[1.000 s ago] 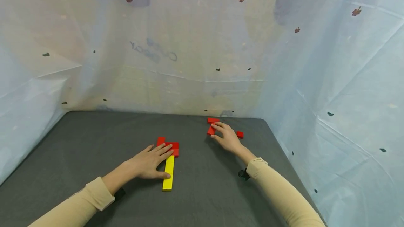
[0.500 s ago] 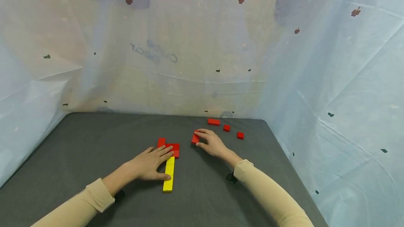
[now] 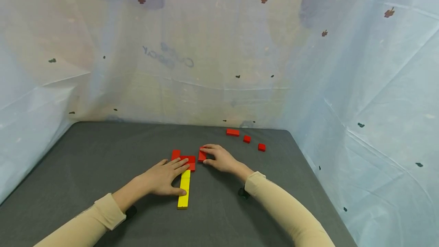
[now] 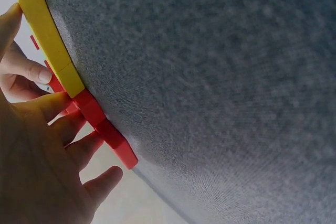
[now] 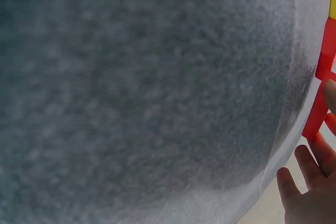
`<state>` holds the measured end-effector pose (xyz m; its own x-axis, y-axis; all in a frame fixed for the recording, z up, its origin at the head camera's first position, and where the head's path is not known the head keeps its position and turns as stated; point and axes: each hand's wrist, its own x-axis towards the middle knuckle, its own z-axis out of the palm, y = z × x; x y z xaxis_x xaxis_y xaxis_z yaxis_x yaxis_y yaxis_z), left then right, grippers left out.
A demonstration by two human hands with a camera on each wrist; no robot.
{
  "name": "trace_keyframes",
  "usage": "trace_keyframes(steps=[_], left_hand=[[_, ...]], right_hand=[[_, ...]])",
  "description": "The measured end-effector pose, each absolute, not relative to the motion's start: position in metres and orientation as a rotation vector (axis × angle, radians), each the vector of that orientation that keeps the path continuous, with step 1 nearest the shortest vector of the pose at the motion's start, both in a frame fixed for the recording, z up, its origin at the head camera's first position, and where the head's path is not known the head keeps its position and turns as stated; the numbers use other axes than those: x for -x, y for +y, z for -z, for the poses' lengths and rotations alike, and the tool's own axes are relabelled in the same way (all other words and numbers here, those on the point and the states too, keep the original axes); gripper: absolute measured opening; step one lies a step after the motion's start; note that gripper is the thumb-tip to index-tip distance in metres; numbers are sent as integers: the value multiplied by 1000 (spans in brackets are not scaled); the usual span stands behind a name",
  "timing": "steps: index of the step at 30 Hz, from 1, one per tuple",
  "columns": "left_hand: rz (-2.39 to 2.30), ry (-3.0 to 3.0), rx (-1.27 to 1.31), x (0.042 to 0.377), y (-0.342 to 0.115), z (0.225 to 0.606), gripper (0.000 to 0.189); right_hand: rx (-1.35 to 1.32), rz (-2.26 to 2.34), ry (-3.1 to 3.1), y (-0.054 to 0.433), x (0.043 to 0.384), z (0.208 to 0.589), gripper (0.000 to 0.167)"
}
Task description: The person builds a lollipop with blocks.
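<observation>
In the head view my left hand lies with spread fingers over a group of joined blocks. Its fingertips touch the red blocks, and its thumb rests on the yellow strip running toward me. My right hand pinches a red rectangular block between thumb and fingers, just right of the group with a narrow gap. The left wrist view shows the yellow pieces end to end with the red ones. At the right wrist view's edge, the held red block shows beside the fingers.
A longer red block and two small red blocks, one nearer and one farther right, lie toward the back right of the dark grey table. A patterned translucent sheet hangs behind and beside it.
My right hand has brought the red block from the back right leftward and nearer, up beside the joined blocks. The left hand has stayed in place.
</observation>
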<state>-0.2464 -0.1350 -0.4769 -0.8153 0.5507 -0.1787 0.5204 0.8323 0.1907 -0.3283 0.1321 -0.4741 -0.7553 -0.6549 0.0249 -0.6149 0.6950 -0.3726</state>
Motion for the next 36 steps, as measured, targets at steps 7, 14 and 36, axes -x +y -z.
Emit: trace_keyframes(steps=[7,14,36], left_hand=[[-190,2786,-832,247,-134,476,103],[-189,2791,-843,246,-134,475,103],[-212,2779,-832,246,-135,476,104]], right_hand=[[1046,496,2764,127,331,476,56],[1059,474,2748,123,329,474,57],[1088,450,2744,121,330,479,57]])
